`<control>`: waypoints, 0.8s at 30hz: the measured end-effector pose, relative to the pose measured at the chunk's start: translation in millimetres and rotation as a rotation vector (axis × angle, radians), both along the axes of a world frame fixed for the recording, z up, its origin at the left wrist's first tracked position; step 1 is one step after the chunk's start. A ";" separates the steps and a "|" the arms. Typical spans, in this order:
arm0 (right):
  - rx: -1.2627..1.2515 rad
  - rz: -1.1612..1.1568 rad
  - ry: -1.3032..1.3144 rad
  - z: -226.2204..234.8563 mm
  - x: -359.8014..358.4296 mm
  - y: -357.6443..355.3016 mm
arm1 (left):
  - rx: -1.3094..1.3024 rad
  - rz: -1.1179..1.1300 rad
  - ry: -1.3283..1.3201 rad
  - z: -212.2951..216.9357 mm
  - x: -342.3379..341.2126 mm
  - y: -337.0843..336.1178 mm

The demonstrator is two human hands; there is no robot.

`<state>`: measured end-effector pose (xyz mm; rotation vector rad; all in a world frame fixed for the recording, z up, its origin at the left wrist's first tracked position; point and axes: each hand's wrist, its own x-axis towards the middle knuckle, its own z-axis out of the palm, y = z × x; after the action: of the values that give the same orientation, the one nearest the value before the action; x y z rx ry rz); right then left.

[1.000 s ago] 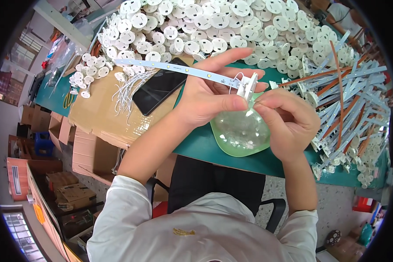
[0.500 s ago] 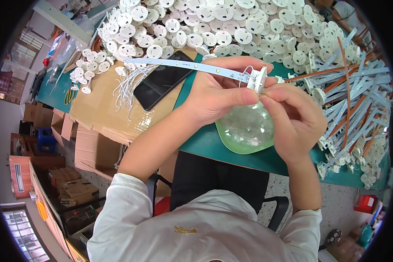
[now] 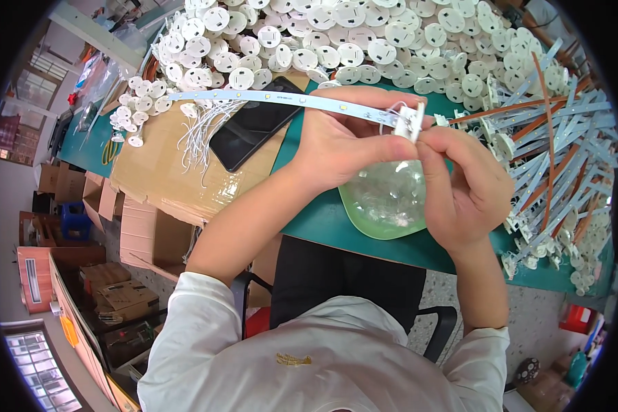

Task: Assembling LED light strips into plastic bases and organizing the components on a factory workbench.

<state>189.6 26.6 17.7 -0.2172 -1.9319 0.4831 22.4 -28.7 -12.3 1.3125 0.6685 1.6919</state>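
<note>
My left hand (image 3: pixel 343 141) is closed round the end of an LED strip (image 3: pixel 302 101), a pale blue band with small yellow LEDs that reaches out to the left. At that end is a white round plastic base (image 3: pixel 409 123), seen nearly edge-on, with thin white wires (image 3: pixel 393 108) looping by it. Against the base's right side, my right hand (image 3: pixel 465 180) pinches thumb and forefinger together; whatever lies between those fingertips is too small to make out. Below both hands a green bowl (image 3: pixel 350 214) holds clear, shiny small pieces, partly hidden by my fingers.
A large heap of white round bases (image 3: pixel 350 55) covers the table's far side. To the right lies a pile of LED strips (image 3: pixel 563 165). On the left, cardboard (image 3: pixel 158 178) bears a black phone (image 3: pixel 244 144) and loose white wires (image 3: pixel 198 147). The tabletop (image 3: pixel 323 223) is green.
The base has turned more edge-on and shifted slightly right, and the strip's free end has swung further left. Both hands keep their grip close together.
</note>
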 end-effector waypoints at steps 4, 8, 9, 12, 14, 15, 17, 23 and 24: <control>-0.172 0.050 0.034 -0.2 -3.2 -1.1 | -0.044 0.028 -0.121 4.5 -0.9 -1.4; -0.009 0.075 -0.007 3.1 -8.2 -0.1 | 0.009 0.039 -0.031 4.1 -9.0 -4.7; 0.021 0.042 -0.004 4.6 -7.8 -2.0 | 0.019 0.051 -0.001 4.5 -8.4 -4.5; -0.024 0.005 -0.058 -0.3 -1.9 -2.6 | 0.042 0.138 -0.014 2.4 -4.0 0.0; -0.081 0.032 -0.059 -2.1 -4.7 -1.9 | -0.025 0.241 0.129 23.2 -11.3 -2.2; -0.116 -0.006 -0.022 -1.6 -10.5 -1.5 | -0.150 0.349 0.195 38.2 -23.1 -12.1; -0.140 -0.038 0.018 0.6 -10.5 3.5 | -0.333 0.529 0.512 82.1 -59.0 -43.3; -0.329 0.026 -0.130 14.5 2.0 4.6 | -0.741 1.003 1.094 126.6 -259.8 -111.8; -0.323 0.039 -0.124 21.7 0.3 -1.2 | -0.926 0.937 1.198 131.3 -296.3 -127.5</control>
<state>189.9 25.4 39.4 -0.4264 -1.9738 0.8246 -273.9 -156.2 119.0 1.2103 2.6698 0.6658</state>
